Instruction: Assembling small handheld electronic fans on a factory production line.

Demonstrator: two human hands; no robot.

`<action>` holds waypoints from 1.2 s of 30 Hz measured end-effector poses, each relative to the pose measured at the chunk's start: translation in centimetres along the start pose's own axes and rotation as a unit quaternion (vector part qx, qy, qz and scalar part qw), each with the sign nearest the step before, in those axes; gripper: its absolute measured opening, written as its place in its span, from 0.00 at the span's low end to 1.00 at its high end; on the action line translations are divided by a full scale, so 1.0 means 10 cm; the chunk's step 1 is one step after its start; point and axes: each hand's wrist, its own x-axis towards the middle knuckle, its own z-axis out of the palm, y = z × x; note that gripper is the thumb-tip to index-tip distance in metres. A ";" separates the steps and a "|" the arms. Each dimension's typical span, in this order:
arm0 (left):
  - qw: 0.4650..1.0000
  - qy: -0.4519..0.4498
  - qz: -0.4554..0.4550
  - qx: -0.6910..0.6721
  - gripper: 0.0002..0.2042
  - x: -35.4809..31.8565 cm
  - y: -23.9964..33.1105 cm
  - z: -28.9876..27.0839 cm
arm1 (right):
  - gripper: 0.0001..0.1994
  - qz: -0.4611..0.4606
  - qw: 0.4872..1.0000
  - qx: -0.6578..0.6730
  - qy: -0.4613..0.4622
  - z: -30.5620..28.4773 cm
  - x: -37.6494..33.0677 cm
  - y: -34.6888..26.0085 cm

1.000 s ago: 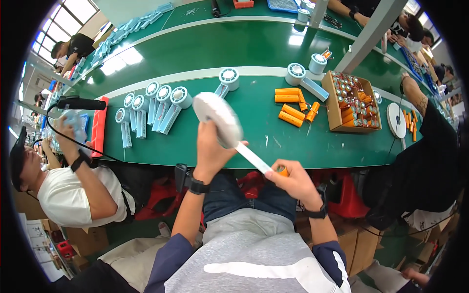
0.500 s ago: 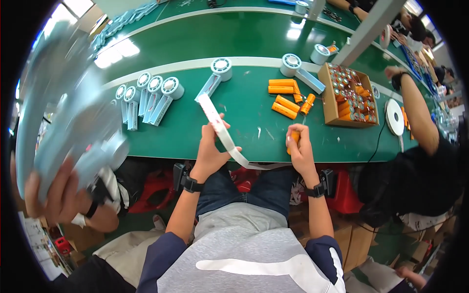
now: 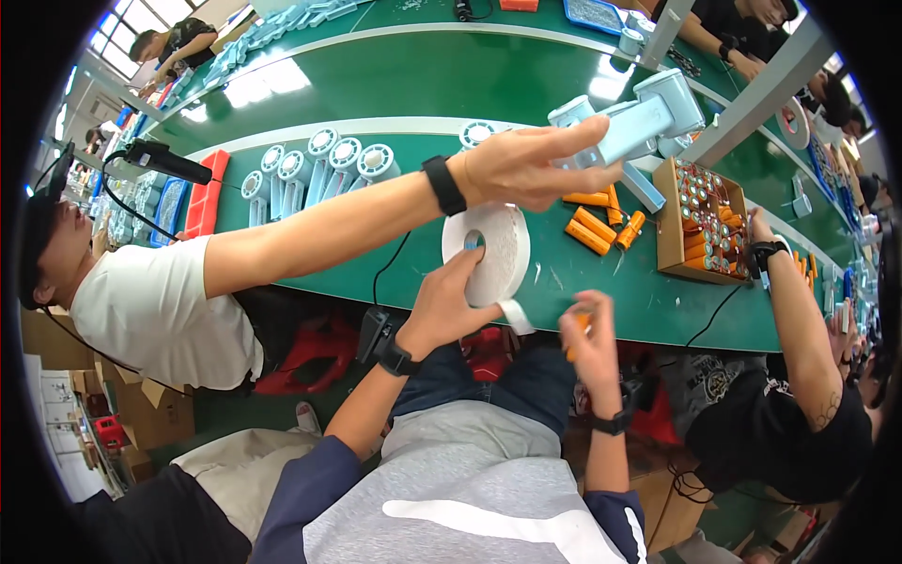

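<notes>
While my left hand (image 3: 449, 303) grips the white tape roll (image 3: 489, 252) on edge over the green counter (image 3: 648, 305), its loose end (image 3: 515, 316) trails rightward toward my right hand (image 3: 587, 340), pinching an orange cylinder (image 3: 581, 324).

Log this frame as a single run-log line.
left hand: holds white tape roll | right hand: pinches small orange piece | co-worker's hand: holds pale blue fan across green bench
</notes>
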 end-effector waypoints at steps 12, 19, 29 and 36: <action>0.998 -0.016 0.038 -0.043 0.36 -0.41 0.09 0.00 | 0.12 -0.236 0.743 -0.626 -0.002 -0.51 0.75 -0.18; 1.000 0.000 0.028 0.012 0.35 -0.60 0.14 -0.20 | 0.08 -0.091 0.943 -0.300 -0.111 -0.33 0.56 -0.33; 0.979 -0.036 0.170 0.105 0.32 -0.47 0.34 -0.24 | 0.07 -0.120 0.966 -0.193 -0.123 0.21 0.04 -0.72; 0.980 0.056 0.161 0.105 0.29 -0.62 0.43 -0.07 | 0.07 -0.241 0.946 -0.114 0.182 0.57 0.04 -0.31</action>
